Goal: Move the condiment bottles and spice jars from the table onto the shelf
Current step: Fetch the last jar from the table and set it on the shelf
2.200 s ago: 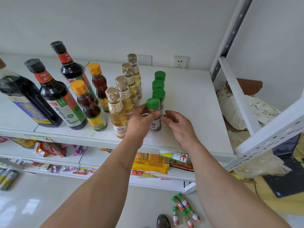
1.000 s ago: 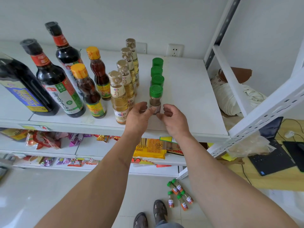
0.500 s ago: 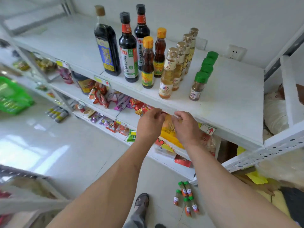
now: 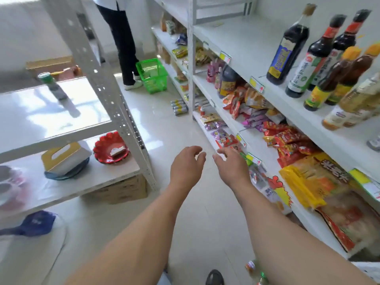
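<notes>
your left hand (image 4: 186, 166) and right hand (image 4: 231, 167) both empty at centre frame, fingers loosely spread over the floor, dark soy sauce bottles (image 4: 287, 46) upright on the shelf (image 4: 246, 44) upper right, a green-capped spice jar (image 4: 52, 85) on the table (image 4: 51, 112) upper left

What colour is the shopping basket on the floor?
Bright green. The basket shows in the head view, standing on the floor beside a person's legs.

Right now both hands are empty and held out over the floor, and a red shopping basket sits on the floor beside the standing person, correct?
Not quite. In the head view the left hand and right hand are empty over the floor, but the shopping basket beside the standing person is green, not red.
</notes>
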